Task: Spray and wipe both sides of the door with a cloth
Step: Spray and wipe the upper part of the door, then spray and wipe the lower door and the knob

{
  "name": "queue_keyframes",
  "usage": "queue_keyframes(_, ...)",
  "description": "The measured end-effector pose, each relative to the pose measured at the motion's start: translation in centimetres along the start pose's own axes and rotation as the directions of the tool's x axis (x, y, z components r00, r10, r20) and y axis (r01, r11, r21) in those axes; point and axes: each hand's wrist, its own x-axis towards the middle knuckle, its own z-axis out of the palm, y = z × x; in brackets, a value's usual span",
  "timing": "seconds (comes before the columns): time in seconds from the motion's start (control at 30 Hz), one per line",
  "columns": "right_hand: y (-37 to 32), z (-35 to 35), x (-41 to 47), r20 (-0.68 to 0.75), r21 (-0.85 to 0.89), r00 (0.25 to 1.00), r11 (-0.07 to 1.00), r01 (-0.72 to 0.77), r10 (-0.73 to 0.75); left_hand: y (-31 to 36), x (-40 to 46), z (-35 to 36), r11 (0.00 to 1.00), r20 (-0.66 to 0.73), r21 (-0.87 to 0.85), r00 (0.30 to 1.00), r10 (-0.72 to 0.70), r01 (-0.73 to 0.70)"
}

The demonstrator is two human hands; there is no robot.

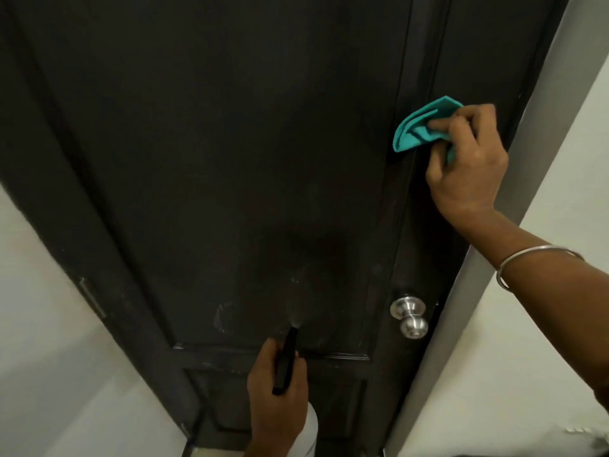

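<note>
Two hands busy, head view only: left hand (275, 387) grips the spray bottle (287, 361), nozzle aimed up at the door (211, 159) mid-panel — fresh mist there. Right hand (468, 159) pinches the cloth (418, 127), pressed on the door up and right of the mist — likely wipes down-left next.

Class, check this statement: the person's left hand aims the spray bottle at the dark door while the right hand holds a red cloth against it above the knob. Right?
Not quite. In the head view the cloth in the right hand is teal, not red. The left hand does aim the spray bottle at the door, above the knob.
</note>
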Motion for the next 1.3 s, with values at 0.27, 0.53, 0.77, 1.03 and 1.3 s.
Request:
queue_keyframes(0.27, -0.4, -0.2, 0.0, 0.006, 0.017, 0.999, 0.999, -0.048, 0.048, -2.7, -2.9, -1.9, 0.995, 0.048, 0.076, 0.996, -0.072, 0.068)
queue_keyframes(0.53, -1.3, -0.1, -0.8, 0.056, 0.062, 0.997, 0.996, -0.063, 0.059, -4.8, -3.6, -2.7, 0.984, 0.005, 0.062, 0.986, -0.168, 0.167)
queue_keyframes(0.77, -3.1, 1.1, -2.6, 0.057, 0.105, 0.998, 0.994, -0.011, 0.005, -4.6, -2.2, -2.9, 0.996, -0.004, 0.025, 0.997, -0.081, 0.081)
queue_keyframes(1.03, -6.3, 5.8, -5.7, 0.085, 0.095, 0.973, 0.973, 0.208, -0.216, -6.0, -0.7, -2.4, 0.999, -0.089, 0.008, 0.995, -0.048, 0.049)
queue_keyframes(1.3, -6.1, 9.9, -26.4, 0.549, 0.238, 0.549, 0.747, 0.62, -0.63, -10.6, 0.7, -3.6, 0.998, -0.089, 0.007, 0.995, -0.054, 0.055)
